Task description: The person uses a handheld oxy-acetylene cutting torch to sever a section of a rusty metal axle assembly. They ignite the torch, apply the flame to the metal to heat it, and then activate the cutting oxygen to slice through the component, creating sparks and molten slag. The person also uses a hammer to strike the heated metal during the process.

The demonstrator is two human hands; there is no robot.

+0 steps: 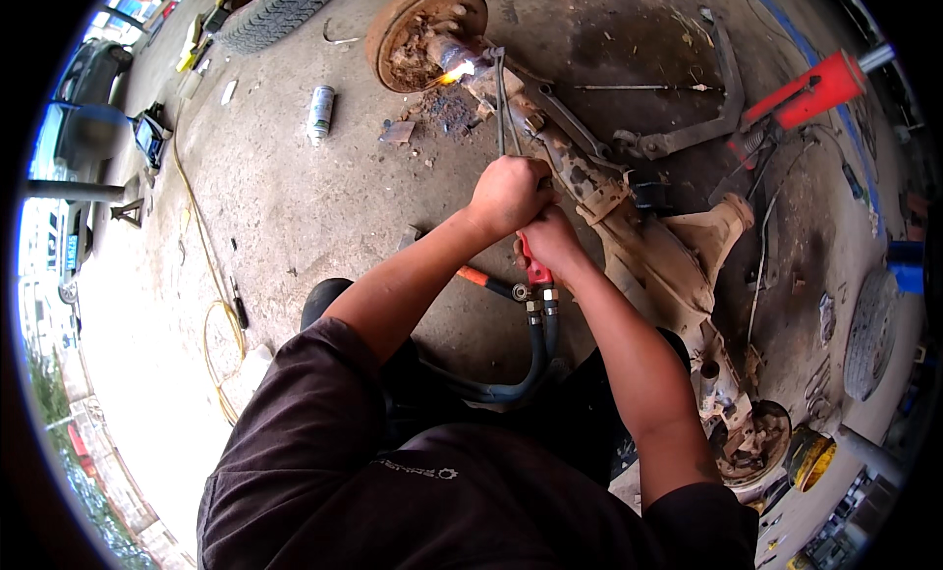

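My left hand (506,195) is wrapped round the tubes of a cutting torch (536,267). Just below it, my right hand (552,242) closes on the torch's red handle, touching the left. Two dark hoses (542,349) run from the handle's brass fittings back toward my lap. At the torch's far end, a bright flame (457,73) plays on a rusty vehicle axle (643,256) beside its brake drum (385,51). The axle lies diagonally across the floor, from far left to near right. My fingers partly hide the torch's grip.
A spray can (321,113) stands left of the drum. Between my knees lies an orange-handled hammer (476,277). A red jack (801,93) and a bent metal bar (727,74) are at far right. A yellow cord (196,216) and a tyre (285,15) lie at left.
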